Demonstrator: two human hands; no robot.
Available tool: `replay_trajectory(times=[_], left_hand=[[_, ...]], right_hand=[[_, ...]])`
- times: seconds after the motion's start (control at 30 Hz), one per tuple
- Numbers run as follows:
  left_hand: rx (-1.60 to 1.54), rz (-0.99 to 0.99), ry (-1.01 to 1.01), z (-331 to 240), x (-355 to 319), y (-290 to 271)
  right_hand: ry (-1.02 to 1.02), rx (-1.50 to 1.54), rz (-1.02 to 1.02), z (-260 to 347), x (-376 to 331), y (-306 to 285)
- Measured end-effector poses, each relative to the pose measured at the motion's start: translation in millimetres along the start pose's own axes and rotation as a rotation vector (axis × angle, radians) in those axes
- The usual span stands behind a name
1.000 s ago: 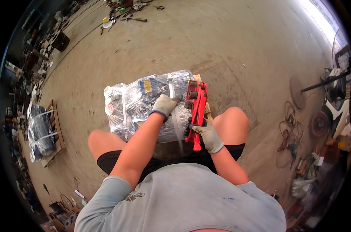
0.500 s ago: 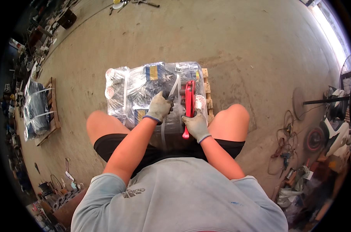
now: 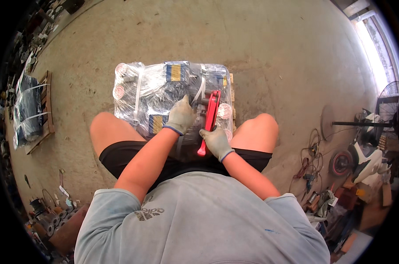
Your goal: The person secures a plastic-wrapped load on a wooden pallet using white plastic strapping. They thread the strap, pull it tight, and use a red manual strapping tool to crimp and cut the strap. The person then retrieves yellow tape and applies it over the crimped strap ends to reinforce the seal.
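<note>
In front of me lies a bundle of machine parts (image 3: 157, 99) wrapped in clear film. A white strap (image 3: 139, 90) runs over its left side, and another strap (image 3: 202, 86) stands slack on the right, leading down toward my hands. My right hand (image 3: 217, 142), gloved, is wrapped round the lower part of a red strapping tool (image 3: 212, 111), which leans slightly to the right at its top. Just left of the tool, my gloved left hand (image 3: 182, 116) is closed low over the bundle; what its fingers hold is hidden.
The bundle rests on a wooden pallet (image 3: 233, 92) between my knees. Another wrapped bundle (image 3: 28, 103) sits on a pallet (image 3: 46, 110) at far left. On the right are cables (image 3: 313, 152), a white motorbike (image 3: 366, 160) and a fan (image 3: 391, 90). Metal parts (image 3: 60, 220) lie lower left.
The tool's top has tipped to the right, its lower end shifting left with my right hand. My left hand has turned, and the strap has moved off its fingers. The whole view has shifted slightly.
</note>
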State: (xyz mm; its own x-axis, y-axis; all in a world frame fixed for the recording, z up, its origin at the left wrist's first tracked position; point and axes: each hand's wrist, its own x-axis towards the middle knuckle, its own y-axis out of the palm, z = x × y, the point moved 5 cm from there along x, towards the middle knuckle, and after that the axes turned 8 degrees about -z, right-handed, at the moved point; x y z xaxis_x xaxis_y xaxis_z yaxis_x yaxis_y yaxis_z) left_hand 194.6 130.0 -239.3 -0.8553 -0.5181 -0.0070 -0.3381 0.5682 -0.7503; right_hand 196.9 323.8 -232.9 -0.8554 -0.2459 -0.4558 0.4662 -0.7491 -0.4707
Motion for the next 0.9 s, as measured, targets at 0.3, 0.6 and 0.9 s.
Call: replay_trajectory(times=[0.3, 0.6, 0.9], left_hand=[[-0.019, 0.084, 0.082, -14, -6, -19], [-0.005, 0.164, 0.046, -7, -1, -15], [-0.064, 0.209, -0.036, -15, 4, -20]], right_hand=[[0.054, 0.018, -0.023, 20, -9, -10], [0.070, 0.119, 0.029, 12, -6, -7], [0.014, -0.130, 0.173, -12, 14, -21]])
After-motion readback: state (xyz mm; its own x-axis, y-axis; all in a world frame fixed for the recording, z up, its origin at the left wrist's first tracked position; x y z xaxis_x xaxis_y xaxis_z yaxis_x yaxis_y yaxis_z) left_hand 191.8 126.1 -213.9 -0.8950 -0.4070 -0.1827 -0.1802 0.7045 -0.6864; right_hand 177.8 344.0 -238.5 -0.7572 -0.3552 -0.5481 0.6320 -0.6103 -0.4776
